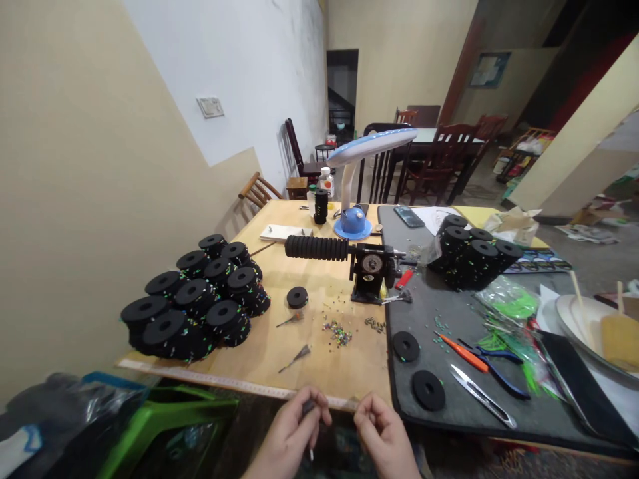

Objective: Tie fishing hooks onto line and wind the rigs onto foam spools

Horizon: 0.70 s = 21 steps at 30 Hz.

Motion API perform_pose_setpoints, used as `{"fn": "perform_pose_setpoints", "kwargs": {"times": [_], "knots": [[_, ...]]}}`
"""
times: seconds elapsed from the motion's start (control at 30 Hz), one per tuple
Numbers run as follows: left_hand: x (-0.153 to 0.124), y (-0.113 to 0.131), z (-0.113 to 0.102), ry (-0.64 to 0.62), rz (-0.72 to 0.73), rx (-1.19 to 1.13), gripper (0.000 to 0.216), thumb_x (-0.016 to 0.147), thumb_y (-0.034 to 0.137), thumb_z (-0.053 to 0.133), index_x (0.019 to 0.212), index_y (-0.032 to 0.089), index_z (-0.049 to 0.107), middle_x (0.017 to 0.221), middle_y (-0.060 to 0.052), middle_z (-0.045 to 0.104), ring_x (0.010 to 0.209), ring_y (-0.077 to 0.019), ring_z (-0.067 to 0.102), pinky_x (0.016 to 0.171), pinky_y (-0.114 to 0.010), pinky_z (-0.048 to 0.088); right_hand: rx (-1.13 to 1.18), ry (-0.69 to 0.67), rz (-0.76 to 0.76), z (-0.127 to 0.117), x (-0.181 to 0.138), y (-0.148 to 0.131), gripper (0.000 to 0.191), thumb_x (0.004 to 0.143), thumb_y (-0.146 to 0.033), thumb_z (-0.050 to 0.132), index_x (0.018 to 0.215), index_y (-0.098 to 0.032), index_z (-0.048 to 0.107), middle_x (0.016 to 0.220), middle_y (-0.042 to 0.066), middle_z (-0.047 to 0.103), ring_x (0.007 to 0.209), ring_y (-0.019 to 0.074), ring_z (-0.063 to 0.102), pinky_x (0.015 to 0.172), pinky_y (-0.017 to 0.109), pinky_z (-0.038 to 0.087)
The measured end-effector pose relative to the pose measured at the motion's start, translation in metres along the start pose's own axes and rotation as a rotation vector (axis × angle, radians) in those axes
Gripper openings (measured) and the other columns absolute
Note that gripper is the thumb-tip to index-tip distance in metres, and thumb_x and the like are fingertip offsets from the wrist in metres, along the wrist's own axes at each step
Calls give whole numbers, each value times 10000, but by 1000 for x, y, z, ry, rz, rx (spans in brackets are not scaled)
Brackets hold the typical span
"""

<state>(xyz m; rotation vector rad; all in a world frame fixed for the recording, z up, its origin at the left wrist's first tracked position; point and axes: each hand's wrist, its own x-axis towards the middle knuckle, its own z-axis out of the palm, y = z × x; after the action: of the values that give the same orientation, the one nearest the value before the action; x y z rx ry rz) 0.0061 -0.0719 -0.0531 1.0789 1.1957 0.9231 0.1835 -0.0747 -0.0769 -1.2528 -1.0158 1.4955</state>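
My left hand (295,429) is closed at the table's front edge. A dark bit shows between its fingers and a thin pale tip (311,455) sticks out below; I cannot make out the whole item. Beside it, my right hand (382,432) has its fingertips pinched together, and anything in them is too small to name. Just beyond the hands lie a small dark fan-shaped piece on a thin stem (298,356), a pile of coloured beads (338,334) and small dark pieces (375,324). A single black foam spool (297,297) lies farther back.
Stacked black foam spools (192,293) stand left, more (474,253) at right. A winding machine (372,269) carries a row of spools on its shaft. Behind is a blue lamp (353,221). Pliers (504,366), an orange-handled tool (462,351) and tweezers (483,397) lie on the grey mat (424,309).
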Motion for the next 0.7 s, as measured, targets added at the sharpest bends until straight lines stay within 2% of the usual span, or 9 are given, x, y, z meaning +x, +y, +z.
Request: {"fn": "perform_pose_setpoints", "kwargs": {"times": [0.13,0.27,0.4,0.53,0.63,0.7], "knots": [[-3,-3,16,-49,-58,-60,291,756,430,720,847,160,661,609,39,543,570,-120,481,565,-214,388,-31,-44,-3,0,2,4,555,715,-740,608,655,-200,495,505,-98,343,455,83,274,449,204,221],[3,0,27,8,-59,-106,317,704,428,772,854,156,708,699,3,625,694,-153,542,688,-237,427,-22,-28,-62,0,0,10,513,748,-685,628,639,-199,505,506,-95,350,451,81,285,445,208,233],[9,1,26,74,-61,-74,310,749,459,716,669,168,645,584,41,555,598,-132,492,627,-229,407,-19,-36,-39,0,-4,11,485,770,-656,624,657,-200,507,483,-106,334,429,76,282,439,205,233],[10,5,15,90,-21,55,318,777,447,680,651,166,603,553,59,483,555,-122,442,559,-218,359,-80,-49,-40,-2,-4,5,442,785,-602,637,654,-201,505,482,-103,347,436,82,311,439,200,259],[8,12,11,91,17,135,313,795,437,648,656,163,593,589,37,513,599,-142,483,581,-225,379,-187,-144,-55,-5,-2,-6,388,839,-543,601,687,-190,551,500,-62,489,463,109,452,487,211,365],[7,17,10,86,57,186,291,822,415,617,683,161,601,626,14,556,647,-163,528,622,-235,409,-306,-167,-128,-8,0,-15,323,869,-487,589,794,-176,635,659,28,671,614,173,610,608,255,465]]}}
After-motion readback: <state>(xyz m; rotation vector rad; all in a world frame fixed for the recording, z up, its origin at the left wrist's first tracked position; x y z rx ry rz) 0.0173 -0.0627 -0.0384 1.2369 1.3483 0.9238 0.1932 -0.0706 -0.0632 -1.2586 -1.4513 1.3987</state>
